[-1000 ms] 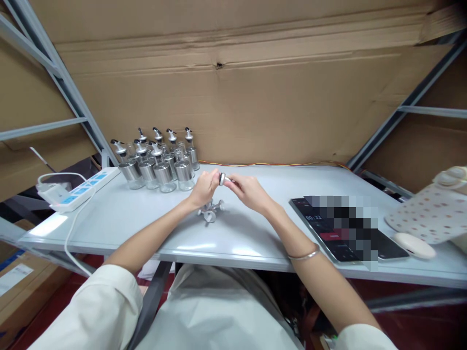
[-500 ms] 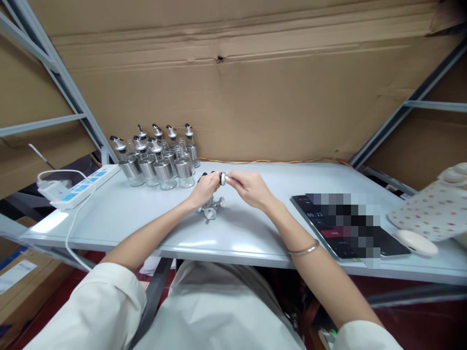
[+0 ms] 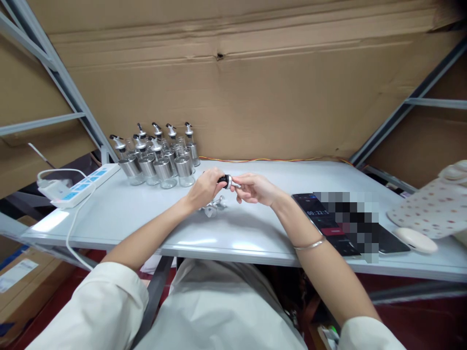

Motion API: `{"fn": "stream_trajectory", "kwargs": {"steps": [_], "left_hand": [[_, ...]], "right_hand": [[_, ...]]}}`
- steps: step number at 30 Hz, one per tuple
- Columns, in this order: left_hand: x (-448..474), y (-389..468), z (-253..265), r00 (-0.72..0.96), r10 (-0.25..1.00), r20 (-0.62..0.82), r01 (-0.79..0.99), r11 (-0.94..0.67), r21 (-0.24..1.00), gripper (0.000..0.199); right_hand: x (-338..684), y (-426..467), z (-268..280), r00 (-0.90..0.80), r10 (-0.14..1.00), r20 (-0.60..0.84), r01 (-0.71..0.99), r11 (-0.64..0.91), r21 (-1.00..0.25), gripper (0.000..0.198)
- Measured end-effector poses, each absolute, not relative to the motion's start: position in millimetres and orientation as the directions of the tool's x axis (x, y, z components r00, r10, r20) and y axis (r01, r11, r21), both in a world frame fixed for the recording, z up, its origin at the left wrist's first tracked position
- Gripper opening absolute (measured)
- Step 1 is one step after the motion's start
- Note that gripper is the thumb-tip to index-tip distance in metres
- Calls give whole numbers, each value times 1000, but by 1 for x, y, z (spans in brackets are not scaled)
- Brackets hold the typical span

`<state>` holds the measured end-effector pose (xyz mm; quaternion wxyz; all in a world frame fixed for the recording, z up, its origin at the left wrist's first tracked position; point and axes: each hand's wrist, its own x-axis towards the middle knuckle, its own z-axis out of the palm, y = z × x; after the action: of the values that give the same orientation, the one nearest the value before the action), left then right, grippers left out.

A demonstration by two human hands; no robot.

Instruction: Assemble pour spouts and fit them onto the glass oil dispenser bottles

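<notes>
A pour spout [image 3: 229, 182] with a black stopper end and a silver collar lies sideways between my hands above the table. My left hand [image 3: 206, 188] is closed around its black end. The fingers of my right hand [image 3: 257, 188] pinch the thin silver tip on the other side. Just below my left hand, several loose silver spout parts [image 3: 211, 209] rest on the table, partly hidden by that hand. To the left, several glass bottles with steel sleeves [image 3: 163, 169] stand together, many topped with silver and black spouts.
At the left edge of the white table [image 3: 241, 238] lies a power strip [image 3: 85, 184] with a white cable. A phone or tablet [image 3: 328, 231] showing a timer lies at right, beside a round white object [image 3: 416, 241] and a dotted bag [image 3: 430, 209]. Cardboard [image 3: 255, 107] walls the back.
My right hand has turned and its fingers have opened out somewhat. The spout now shows more of its silver collar and tip between my hands.
</notes>
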<state>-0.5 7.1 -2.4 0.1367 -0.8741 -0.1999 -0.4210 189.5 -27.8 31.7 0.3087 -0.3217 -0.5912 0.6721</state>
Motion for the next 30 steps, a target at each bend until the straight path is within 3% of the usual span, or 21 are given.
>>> {"fn": "stream_trajectory", "kwargs": {"steps": [3,5,7,10,13,16,19,21,23,26,30], "left_hand": [[-3,11,-5,585,137,799,419,-895,-153,40],[-5,13,-2,599,128,791,436,-880,-187,44],[-6,15,3,589,187,786,502,-847,-175,49],[-6,15,9,506,323,800,616,-784,-74,57],[-2,13,10,415,468,780,660,-745,96,63],[2,15,9,328,644,691,602,-707,373,65],[2,21,10,206,839,503,414,-540,733,60],[-2,26,13,162,897,411,313,-442,841,52],[-8,29,15,172,894,415,345,-449,825,40],[-16,32,14,269,819,508,564,-561,606,12],[-25,35,10,435,776,456,769,-584,260,19]], "right_hand": [[192,-28,33,-669,728,-147,-19,-215,-976,30],[191,-29,33,-680,720,-137,-21,-206,-978,29],[186,-30,30,-633,772,-52,-41,-100,-994,27],[177,-29,24,-460,868,187,45,233,-971,30],[172,-26,18,-312,834,456,387,549,-740,27],[176,-24,16,-301,693,655,650,651,-391,25],[185,-25,19,-314,523,792,707,685,-172,27],[190,-24,20,-260,433,863,700,700,-140,30],[193,-23,22,-189,383,904,682,714,-160,29],[194,-19,21,-108,375,921,674,708,-209,23],[196,-12,18,-52,478,877,667,670,-326,20]]}}
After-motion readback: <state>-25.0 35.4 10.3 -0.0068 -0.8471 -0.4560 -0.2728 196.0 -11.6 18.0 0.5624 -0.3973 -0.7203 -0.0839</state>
